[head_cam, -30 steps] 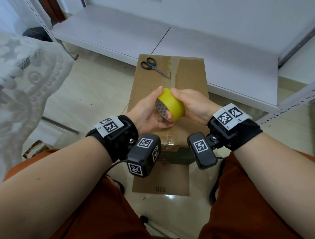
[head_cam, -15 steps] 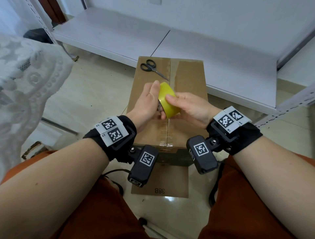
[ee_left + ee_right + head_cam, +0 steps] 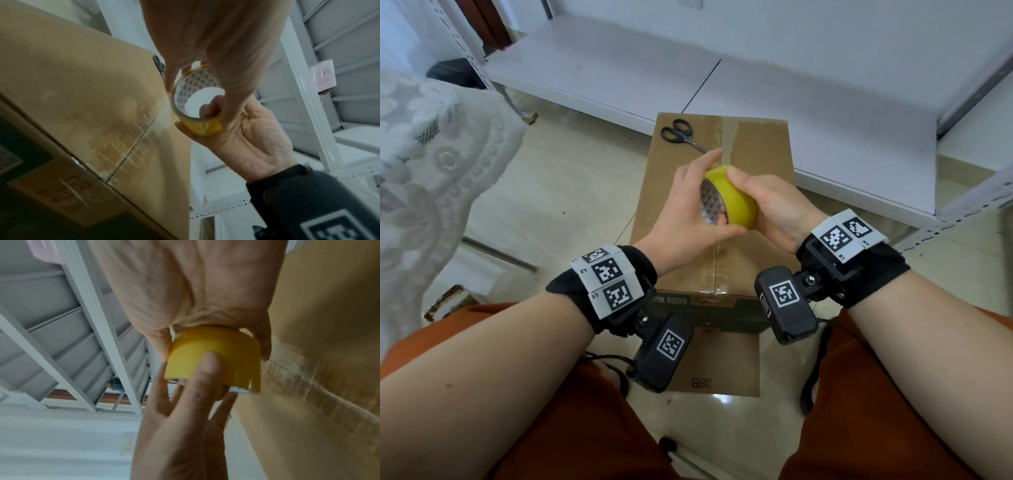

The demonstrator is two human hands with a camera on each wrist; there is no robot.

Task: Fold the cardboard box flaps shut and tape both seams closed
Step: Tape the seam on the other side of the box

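Note:
A brown cardboard box (image 3: 760,154) stands on the floor between my knees, top flaps folded shut, with old clear tape along the middle seam (image 3: 717,263). Above it both hands hold a yellow tape roll (image 3: 734,200). My left hand (image 3: 685,219) pinches it, thumb on the yellow outer face (image 3: 207,366) and fingers raised behind the roll. My right hand (image 3: 774,205) grips the roll from the right, thumb on top and a finger (image 3: 207,108) hooked inside the core. No loose tape end shows. Black scissors (image 3: 677,133) lie on the box's far left corner.
A low white shelf board (image 3: 825,102) runs behind the box, with a perforated metal upright (image 3: 962,205) at the right. White lace cloth (image 3: 431,154) hangs at the left. A flat cardboard piece marked 38B (image 3: 722,370) lies on the tiled floor near my legs.
Both hands have turned the roll and lifted it slightly farther over the box. My left hand rolled so its fingers stand up behind the roll and its thumb sits on the outer face.

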